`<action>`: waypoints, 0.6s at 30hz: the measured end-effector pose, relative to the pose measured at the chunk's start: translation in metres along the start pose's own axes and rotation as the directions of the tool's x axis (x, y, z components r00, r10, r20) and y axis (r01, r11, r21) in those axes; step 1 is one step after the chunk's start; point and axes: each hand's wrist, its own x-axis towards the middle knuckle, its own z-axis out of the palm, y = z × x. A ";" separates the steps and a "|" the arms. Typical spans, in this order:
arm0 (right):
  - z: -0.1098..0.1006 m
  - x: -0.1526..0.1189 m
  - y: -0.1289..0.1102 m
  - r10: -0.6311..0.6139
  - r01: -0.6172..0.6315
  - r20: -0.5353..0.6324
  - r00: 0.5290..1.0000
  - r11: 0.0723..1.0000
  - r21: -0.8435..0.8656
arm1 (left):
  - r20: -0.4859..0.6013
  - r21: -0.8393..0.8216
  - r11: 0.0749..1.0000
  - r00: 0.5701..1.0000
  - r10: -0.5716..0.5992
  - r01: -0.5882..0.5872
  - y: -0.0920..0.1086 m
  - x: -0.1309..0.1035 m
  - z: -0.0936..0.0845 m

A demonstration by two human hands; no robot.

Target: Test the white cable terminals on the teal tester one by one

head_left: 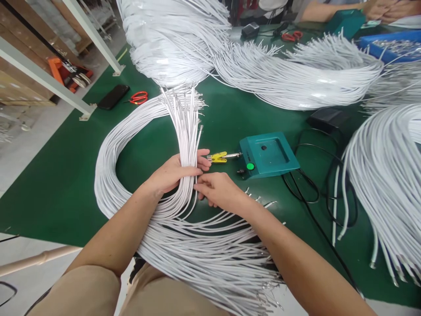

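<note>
While the left hand [174, 173] encircles the upright cable bundle [188, 136] in the head view, its thumb crosses the front and its fingers pass behind, a closed grip. The bundle stands left of the teal device [278, 153], its metal-tipped ends uppermost, the lower part curving into a white loop on the green table [66, 197]. The right hand [219, 188], below and left of the device, has thumb and fingers curled close at the bundle's right edge; whether a strand is pinched cannot be told. A yellow clip [219, 157] lies immediately left of the device, near the left fingertips. Loose white cables [204, 254] spread below the device and to its left. Farther up and left are red-handled scissors [138, 97] and a black phone [114, 97]; a black adapter [329, 119] sits up and right, and a large cable coil [388, 162] lies to the right.
</note>
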 end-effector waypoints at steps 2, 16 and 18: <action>-0.002 0.004 0.003 0.032 -0.033 0.005 0.999 0.996 0.087 | 0.010 -0.016 1.000 1.000 0.019 -0.019 0.002 -0.002 0.000; -0.014 0.001 0.000 -0.001 0.017 -0.240 0.971 0.998 0.067 | -0.204 0.000 0.994 0.973 0.104 -0.106 -0.003 0.003 0.006; -0.019 0.003 -0.001 -0.022 0.092 -0.405 0.914 0.984 0.154 | -0.202 0.037 0.992 0.972 0.122 -0.117 -0.007 0.003 0.008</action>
